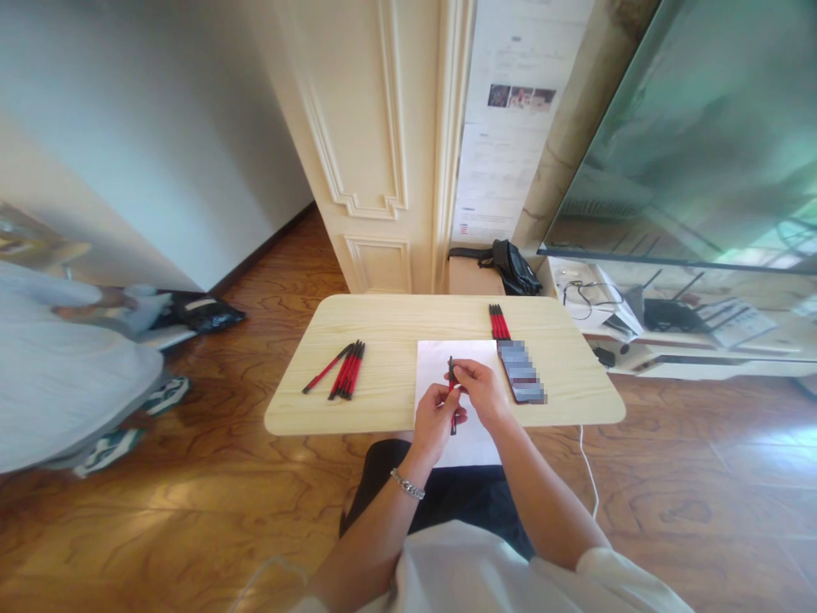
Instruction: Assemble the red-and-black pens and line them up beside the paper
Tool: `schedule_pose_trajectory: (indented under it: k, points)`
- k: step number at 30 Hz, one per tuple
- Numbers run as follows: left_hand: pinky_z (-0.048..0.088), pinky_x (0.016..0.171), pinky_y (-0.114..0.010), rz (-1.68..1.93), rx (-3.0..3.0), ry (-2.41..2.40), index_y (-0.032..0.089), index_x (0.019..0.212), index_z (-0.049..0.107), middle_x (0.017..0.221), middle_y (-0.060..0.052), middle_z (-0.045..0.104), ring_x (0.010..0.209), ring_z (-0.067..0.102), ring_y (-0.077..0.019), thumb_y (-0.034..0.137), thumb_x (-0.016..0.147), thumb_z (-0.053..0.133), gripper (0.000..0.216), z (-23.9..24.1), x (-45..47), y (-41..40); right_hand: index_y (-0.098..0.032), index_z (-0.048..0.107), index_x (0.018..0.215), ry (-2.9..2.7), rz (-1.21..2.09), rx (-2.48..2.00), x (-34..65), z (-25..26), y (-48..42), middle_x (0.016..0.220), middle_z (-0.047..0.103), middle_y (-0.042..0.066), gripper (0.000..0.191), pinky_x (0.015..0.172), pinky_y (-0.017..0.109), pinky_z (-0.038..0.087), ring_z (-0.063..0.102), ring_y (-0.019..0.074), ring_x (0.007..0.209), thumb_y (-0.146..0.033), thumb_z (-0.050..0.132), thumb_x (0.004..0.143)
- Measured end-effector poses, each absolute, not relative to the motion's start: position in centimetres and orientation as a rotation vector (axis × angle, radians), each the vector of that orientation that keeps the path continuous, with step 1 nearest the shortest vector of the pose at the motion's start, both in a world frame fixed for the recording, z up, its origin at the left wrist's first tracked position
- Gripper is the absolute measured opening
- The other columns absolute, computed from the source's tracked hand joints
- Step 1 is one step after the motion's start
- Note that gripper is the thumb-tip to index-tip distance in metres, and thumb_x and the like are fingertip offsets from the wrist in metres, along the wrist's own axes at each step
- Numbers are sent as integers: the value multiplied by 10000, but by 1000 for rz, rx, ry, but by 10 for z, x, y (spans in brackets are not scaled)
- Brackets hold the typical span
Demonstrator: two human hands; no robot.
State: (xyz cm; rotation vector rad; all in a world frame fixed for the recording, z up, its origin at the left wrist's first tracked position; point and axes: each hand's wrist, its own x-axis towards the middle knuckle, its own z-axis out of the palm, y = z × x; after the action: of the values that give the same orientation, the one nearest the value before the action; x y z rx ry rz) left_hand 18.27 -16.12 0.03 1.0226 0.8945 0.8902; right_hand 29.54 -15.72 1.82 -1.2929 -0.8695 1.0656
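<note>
Both hands meet over a white sheet of paper (429,364) and hold one red and black pen (453,423), its length running toward me. My left hand (435,417) pinches the pen's lower part, and my right hand (477,383) grips it nearer its black top end. On the left of the table lies a loose bunch of red and black pens (346,372), one of them angled away from the others. More such pens (499,322) lie side by side at the back right, just beyond a phone (522,372) whose screen is blurred out.
The pale wooden table (383,323) has rounded corners. Behind it are a cardboard box with a black bag (514,266), a cream door (363,128) and a low white TV stand (689,362). A person in pale clothes (77,375) is at the left. A white cable (587,468) hangs at the right.
</note>
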Motion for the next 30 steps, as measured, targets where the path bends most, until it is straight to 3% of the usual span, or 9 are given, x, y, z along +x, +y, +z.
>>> schedule_pose_trajectory:
  k: [6, 11, 14, 18, 21, 25, 30]
  points:
    - [269, 413, -205, 943, 1054, 928, 170, 700, 556, 494, 38, 482, 412, 406, -74, 496, 762, 645, 343, 2, 183, -165, -176, 637, 753, -786, 920, -1381, 280, 16, -156, 669, 622, 28, 387, 440, 232, 370, 523, 131, 545, -553, 557, 789]
    - [135, 384, -196, 847, 772, 764, 164, 643, 484, 513, 52, 422, 370, 264, -28, 513, 782, 623, 401, 2, 182, -169, -186, 624, 828, -681, 1119, -1158, 276, 14, -157, 658, 593, 8, 371, 407, 221, 337, 468, 100, 474, -542, 521, 823]
    - [200, 400, -185, 857, 758, 729, 148, 712, 540, 593, 16, 509, 421, 364, -36, 481, 784, 641, 355, 2, 182, -169, -174, 647, 924, -668, 1241, -1102, 282, 16, -158, 749, 639, 45, 403, 442, 223, 372, 538, 123, 566, -543, 524, 820]
    - [319, 460, -193, 866, 826, 759, 138, 823, 619, 650, -10, 571, 488, 452, -55, 456, 777, 660, 324, 0, 181, -169, -173, 651, 875, -678, 1085, -1171, 290, 17, -159, 752, 638, 38, 358, 518, 231, 414, 551, 129, 637, -510, 631, 758]
    - [330, 466, -200, 842, 819, 749, 126, 831, 634, 674, -28, 592, 504, 476, -65, 470, 787, 642, 347, -2, 182, -170, -177, 643, 855, -659, 1140, -1169, 293, 14, -159, 717, 627, 26, 358, 487, 231, 389, 529, 121, 586, -514, 653, 733]
    - [341, 467, -209, 835, 784, 736, 129, 866, 636, 692, -35, 611, 516, 500, -79, 490, 775, 645, 373, -3, 182, -171, -186, 649, 958, -642, 1262, -1137, 295, 14, -158, 828, 665, 67, 420, 520, 249, 424, 585, 163, 695, -551, 606, 755]
    - [374, 492, -211, 852, 807, 754, 140, 955, 630, 704, -32, 615, 538, 517, -83, 477, 762, 663, 390, 0, 182, -171, -176, 635, 834, -675, 1144, -1202, 297, 13, -158, 730, 632, 35, 354, 594, 264, 457, 569, 144, 671, -506, 681, 715]
